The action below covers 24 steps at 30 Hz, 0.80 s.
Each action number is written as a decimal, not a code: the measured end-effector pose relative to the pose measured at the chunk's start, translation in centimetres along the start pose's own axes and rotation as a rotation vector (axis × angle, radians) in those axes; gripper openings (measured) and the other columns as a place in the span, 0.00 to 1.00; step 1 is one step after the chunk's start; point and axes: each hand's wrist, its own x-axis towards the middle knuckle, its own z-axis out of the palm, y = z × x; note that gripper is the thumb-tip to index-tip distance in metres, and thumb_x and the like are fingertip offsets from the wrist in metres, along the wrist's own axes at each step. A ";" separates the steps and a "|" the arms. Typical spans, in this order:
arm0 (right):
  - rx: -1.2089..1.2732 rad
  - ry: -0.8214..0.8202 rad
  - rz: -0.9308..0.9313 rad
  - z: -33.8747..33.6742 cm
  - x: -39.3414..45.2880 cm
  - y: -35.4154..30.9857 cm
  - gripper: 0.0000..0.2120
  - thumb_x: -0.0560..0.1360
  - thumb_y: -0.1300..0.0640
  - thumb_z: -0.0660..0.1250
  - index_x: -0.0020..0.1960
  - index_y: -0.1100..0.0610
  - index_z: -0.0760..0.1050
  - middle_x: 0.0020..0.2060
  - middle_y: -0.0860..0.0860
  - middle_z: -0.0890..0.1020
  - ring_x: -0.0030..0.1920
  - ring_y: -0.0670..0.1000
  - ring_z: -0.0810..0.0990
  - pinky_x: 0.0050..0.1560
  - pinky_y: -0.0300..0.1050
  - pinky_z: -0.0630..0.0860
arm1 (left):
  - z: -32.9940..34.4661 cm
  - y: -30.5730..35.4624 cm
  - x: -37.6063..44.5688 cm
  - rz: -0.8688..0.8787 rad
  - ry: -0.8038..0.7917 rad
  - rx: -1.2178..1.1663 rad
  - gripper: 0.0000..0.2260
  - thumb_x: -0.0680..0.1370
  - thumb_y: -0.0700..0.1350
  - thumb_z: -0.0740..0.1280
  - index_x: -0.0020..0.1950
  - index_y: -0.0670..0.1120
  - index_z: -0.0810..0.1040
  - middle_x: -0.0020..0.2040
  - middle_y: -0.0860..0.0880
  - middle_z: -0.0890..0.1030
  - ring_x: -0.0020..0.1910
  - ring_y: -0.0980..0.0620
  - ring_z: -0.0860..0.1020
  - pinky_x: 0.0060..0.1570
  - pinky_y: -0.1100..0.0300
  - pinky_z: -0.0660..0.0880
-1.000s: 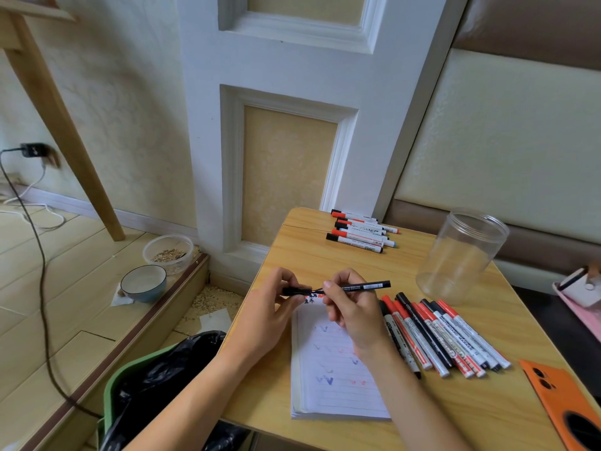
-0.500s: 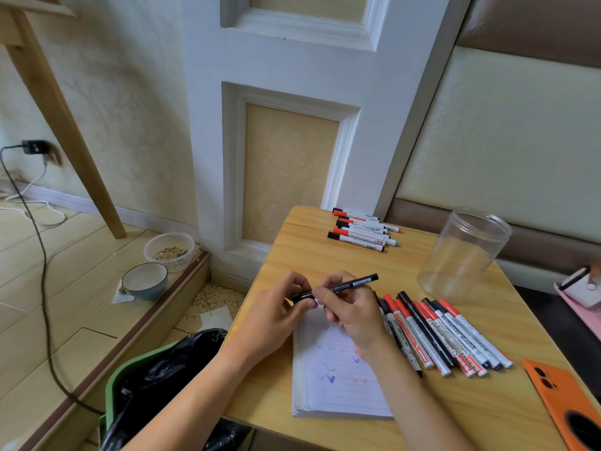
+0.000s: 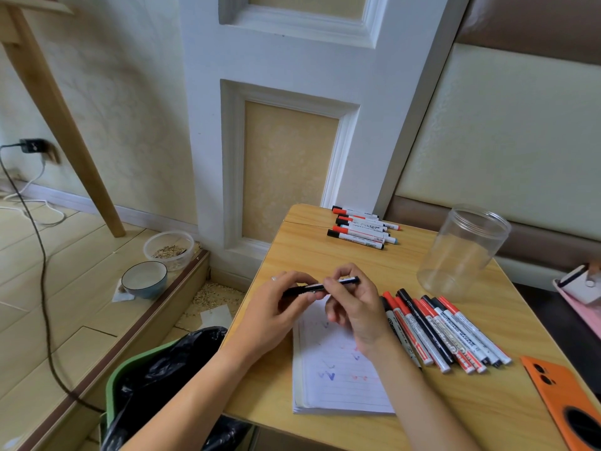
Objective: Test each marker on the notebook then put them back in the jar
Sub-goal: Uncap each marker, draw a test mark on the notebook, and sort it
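Just above the notebook (image 3: 338, 369), both hands (image 3: 276, 307) (image 3: 356, 304) pinch one marker (image 3: 320, 285); a loose cap could dry it.

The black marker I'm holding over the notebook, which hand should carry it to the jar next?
Probably the right hand. It already pinches the black marker at the end nearer the jar, which stands on its side of the table. The left hand grips the far end and would have to cross the notebook.

A home room: padded headboard (image 3: 487, 125), panelled wall (image 3: 286, 60), floor bowls (image 3: 144, 279).
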 end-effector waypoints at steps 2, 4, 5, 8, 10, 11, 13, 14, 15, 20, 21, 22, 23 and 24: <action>-0.064 0.013 -0.007 0.1 -0.1 -0.1 0.08 0.77 0.57 0.76 0.47 0.56 0.77 0.33 0.68 0.77 0.25 0.54 0.72 0.25 0.39 0.67 | 0.0 -0.6 0.1 -0.027 0.054 0.015 0.03 0.81 0.49 0.70 0.54 0.55 0.82 0.47 0.58 0.82 0.50 0.54 0.79 0.48 0.63 0.72; -0.129 0.044 -0.009 0.4 -0.1 -0.1 0.06 0.76 0.56 0.76 0.47 0.55 0.80 0.30 0.61 0.77 0.26 0.52 0.70 0.26 0.40 0.67 | 0.0 -1.2 0.2 -0.063 0.097 0.050 0.03 0.80 0.49 0.71 0.52 0.56 0.82 0.45 0.58 0.79 0.47 0.56 0.79 0.46 0.65 0.70; -0.162 0.051 -0.016 0.5 -0.1 0.0 0.05 0.77 0.56 0.76 0.47 0.54 0.80 0.30 0.58 0.77 0.26 0.51 0.70 0.26 0.41 0.67 | 0.1 -1.4 0.2 -0.074 0.102 0.070 0.02 0.80 0.49 0.71 0.52 0.56 0.82 0.45 0.58 0.78 0.46 0.57 0.79 0.45 0.67 0.70; -0.290 0.021 -0.032 0.6 -0.1 0.3 0.02 0.80 0.54 0.72 0.48 0.50 0.81 0.30 0.52 0.77 0.29 0.49 0.72 0.30 0.44 0.67 | 0.3 -1.4 0.2 -0.091 0.070 0.053 0.05 0.79 0.50 0.72 0.54 0.56 0.82 0.49 0.59 0.80 0.48 0.58 0.80 0.47 0.69 0.73; -0.330 -0.027 -0.036 0.7 -0.3 0.3 0.00 0.81 0.54 0.71 0.51 0.49 0.80 0.32 0.48 0.78 0.31 0.49 0.74 0.32 0.45 0.69 | 0.2 -1.3 0.1 -0.115 0.049 -0.005 0.11 0.76 0.50 0.76 0.58 0.57 0.83 0.51 0.60 0.83 0.51 0.61 0.82 0.50 0.68 0.76; -0.327 -0.045 -0.038 0.8 -0.3 0.3 0.01 0.81 0.55 0.71 0.52 0.50 0.80 0.33 0.46 0.79 0.32 0.48 0.75 0.33 0.45 0.70 | 0.2 -1.4 0.1 -0.127 0.055 -0.018 0.13 0.75 0.50 0.77 0.59 0.57 0.84 0.51 0.61 0.84 0.52 0.62 0.82 0.52 0.66 0.77; -0.330 -0.069 -0.037 0.9 -0.4 0.2 0.02 0.81 0.58 0.70 0.52 0.52 0.79 0.35 0.45 0.81 0.34 0.47 0.76 0.34 0.44 0.72 | 0.1 -1.3 0.0 -0.141 0.081 -0.027 0.11 0.75 0.49 0.77 0.56 0.57 0.85 0.49 0.62 0.85 0.51 0.62 0.82 0.52 0.64 0.78; -0.337 -0.075 -0.036 0.9 -0.5 0.1 0.03 0.81 0.59 0.70 0.52 0.52 0.78 0.36 0.46 0.81 0.34 0.46 0.76 0.35 0.44 0.72 | 0.0 -1.3 0.0 -0.144 0.085 -0.037 0.09 0.75 0.48 0.77 0.55 0.56 0.86 0.47 0.62 0.86 0.50 0.60 0.83 0.51 0.62 0.78; -0.340 -0.080 -0.035 1.0 -0.5 0.1 0.03 0.81 0.59 0.69 0.52 0.53 0.78 0.36 0.47 0.82 0.33 0.46 0.76 0.35 0.44 0.72 | 0.0 -1.3 0.0 -0.145 0.082 -0.045 0.08 0.76 0.47 0.76 0.54 0.56 0.86 0.46 0.61 0.86 0.48 0.59 0.83 0.50 0.61 0.79; -0.347 -0.077 -0.028 1.1 -0.5 0.1 0.04 0.81 0.58 0.70 0.50 0.50 0.79 0.37 0.49 0.82 0.33 0.46 0.75 0.36 0.45 0.72 | 0.0 -1.3 -0.1 -0.128 0.075 0.012 0.03 0.78 0.47 0.74 0.51 0.55 0.84 0.43 0.61 0.84 0.45 0.57 0.82 0.44 0.64 0.76; -0.345 -0.076 -0.029 1.0 -0.5 0.1 0.04 0.81 0.58 0.70 0.50 0.49 0.79 0.38 0.50 0.83 0.33 0.46 0.75 0.35 0.45 0.72 | 0.0 -1.3 0.0 -0.122 0.079 0.026 0.03 0.78 0.47 0.74 0.50 0.54 0.84 0.43 0.61 0.84 0.45 0.57 0.82 0.44 0.64 0.75; -0.343 -0.077 -0.031 1.0 -0.5 0.2 0.04 0.81 0.58 0.70 0.50 0.49 0.80 0.39 0.51 0.83 0.34 0.46 0.76 0.36 0.45 0.72 | 0.0 -1.3 0.0 -0.116 0.083 0.037 0.03 0.78 0.47 0.74 0.50 0.54 0.84 0.43 0.61 0.83 0.45 0.57 0.81 0.44 0.64 0.74; -0.345 -0.079 -0.035 1.0 -0.4 0.3 0.04 0.81 0.57 0.70 0.50 0.49 0.80 0.39 0.50 0.83 0.34 0.46 0.76 0.36 0.45 0.72 | 0.0 -1.4 0.0 -0.113 0.087 0.047 0.03 0.78 0.47 0.74 0.49 0.54 0.83 0.43 0.61 0.83 0.45 0.57 0.81 0.43 0.64 0.73; -0.351 -0.082 -0.040 0.9 -0.4 0.3 0.04 0.81 0.57 0.70 0.49 0.49 0.80 0.39 0.49 0.83 0.35 0.46 0.76 0.37 0.45 0.72 | 0.0 -1.5 0.0 -0.108 0.090 0.055 0.03 0.78 0.47 0.74 0.49 0.54 0.83 0.43 0.61 0.83 0.45 0.57 0.81 0.43 0.64 0.73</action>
